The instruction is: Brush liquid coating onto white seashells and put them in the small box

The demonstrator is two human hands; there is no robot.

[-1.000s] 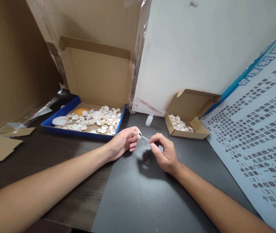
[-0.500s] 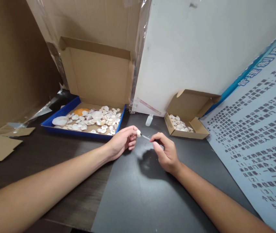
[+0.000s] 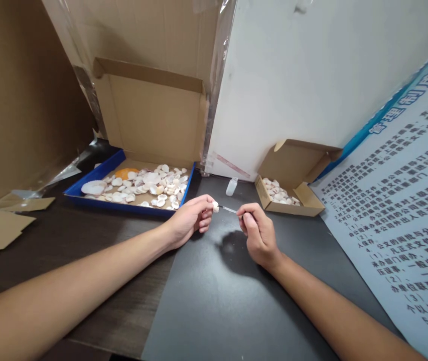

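White seashell (image 3: 216, 206) pinched in left hand (image 3: 194, 217), centre of the scene. Held in right hand (image 3: 258, 231), slim clear-shafted applicator (image 3: 229, 209), dark tip meeting it or just short of it; cannot tell which. Looks partway through this one piece. Likely remaining: loose seashells (image 3: 150, 178) in blue tray (image 3: 116, 204), far left. Perhaps done, though unclear: smaller pile (image 3: 278, 190) in cardboard box (image 3: 292, 208), far right. Between them, translucent bottle (image 3: 231, 187).
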